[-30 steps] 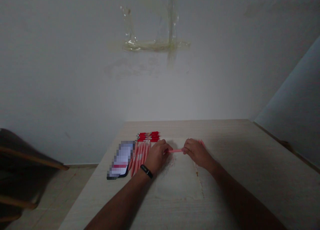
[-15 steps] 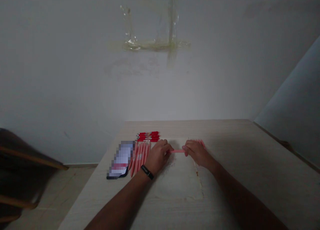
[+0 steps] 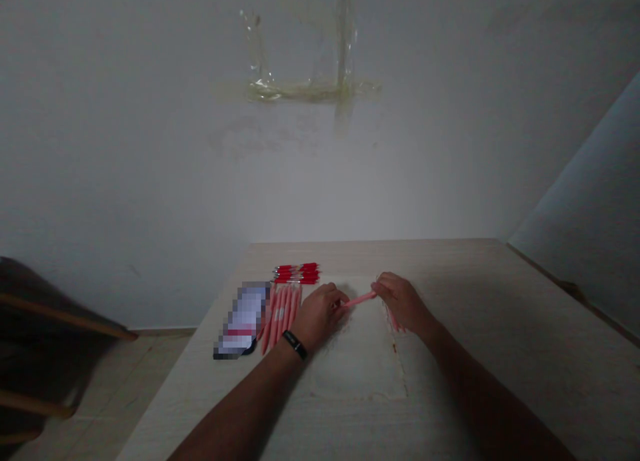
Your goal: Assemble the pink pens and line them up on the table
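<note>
Between my two hands a slim pink pen [image 3: 360, 299] is held, its right end a little higher in the picture. My left hand [image 3: 319, 314], with a black band on its wrist, pinches the left end. The fingers of my right hand [image 3: 404, 303] are closed on the other end. Beside my left hand lies a row of pink pens [image 3: 281, 317]. Several red pens [image 3: 297, 273] are laid side by side behind that row. More pink items [image 3: 397, 322] show partly from under my right hand, which hides the rest.
A phone [image 3: 243, 319] with a blurred screen lies at the left of the pale wooden table [image 3: 360, 427]. Marks of old tape form a rectangle on the tabletop. A wall [image 3: 425, 147] with tape [image 3: 300, 93] rises behind. Dark furniture [image 3: 45, 354] stands at the left.
My right hand has shifted slightly, raising its end of the pink pen, so the pen now slants. My left hand has stayed nearly in place.
</note>
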`<state>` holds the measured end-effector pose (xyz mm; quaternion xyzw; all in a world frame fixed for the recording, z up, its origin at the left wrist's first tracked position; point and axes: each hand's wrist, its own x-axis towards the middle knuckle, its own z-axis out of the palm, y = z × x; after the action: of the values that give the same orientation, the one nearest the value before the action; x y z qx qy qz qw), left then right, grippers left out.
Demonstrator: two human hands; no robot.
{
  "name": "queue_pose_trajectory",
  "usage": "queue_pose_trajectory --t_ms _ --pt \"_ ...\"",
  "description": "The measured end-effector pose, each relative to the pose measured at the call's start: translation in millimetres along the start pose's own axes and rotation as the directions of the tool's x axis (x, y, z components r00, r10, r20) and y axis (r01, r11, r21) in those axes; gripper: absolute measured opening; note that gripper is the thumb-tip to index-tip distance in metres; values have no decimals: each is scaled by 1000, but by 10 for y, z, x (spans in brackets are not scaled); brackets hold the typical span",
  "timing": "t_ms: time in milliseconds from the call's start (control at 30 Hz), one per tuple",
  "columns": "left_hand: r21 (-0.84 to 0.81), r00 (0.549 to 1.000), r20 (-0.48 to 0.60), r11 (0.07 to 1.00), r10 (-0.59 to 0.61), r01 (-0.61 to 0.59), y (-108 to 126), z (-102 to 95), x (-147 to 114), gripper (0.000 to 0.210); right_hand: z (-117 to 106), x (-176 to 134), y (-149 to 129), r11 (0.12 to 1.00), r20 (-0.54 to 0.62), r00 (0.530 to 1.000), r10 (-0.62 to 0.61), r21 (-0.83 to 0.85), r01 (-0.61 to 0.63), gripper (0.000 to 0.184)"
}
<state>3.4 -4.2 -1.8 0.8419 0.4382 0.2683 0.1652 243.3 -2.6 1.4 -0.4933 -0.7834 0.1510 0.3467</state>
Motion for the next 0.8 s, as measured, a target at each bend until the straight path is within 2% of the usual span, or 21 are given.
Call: queue_pose_trajectory --t_ms 133,233,367,533,633,800 --pt "-79 997 -61 996 -47 42 5 -17 11 10 -115 28 64 991 -106 992 61 127 -47 40" --pt "-210 990 -104 975 -96 72 -8 -30 38 11 -215 64 123 997 -102 994 29 80 -21 29" --pt "-477 987 -106 877 -119 54 -30 -20 70 21 -291 76 149 994 3 998 -67 86 66 18" --pt "-750 979 -66 657 -193 79 -21 63 69 27 -262 42 124 983 133 984 -117 160 95 18" --pt "-803 972 -29 585 -235 118 2 96 62 27 -223 32 106 977 194 973 -125 193 87 19" --pt "-824 964 -5 547 -264 145 42 86 56 28 -174 31 95 977 226 969 -100 207 52 22"
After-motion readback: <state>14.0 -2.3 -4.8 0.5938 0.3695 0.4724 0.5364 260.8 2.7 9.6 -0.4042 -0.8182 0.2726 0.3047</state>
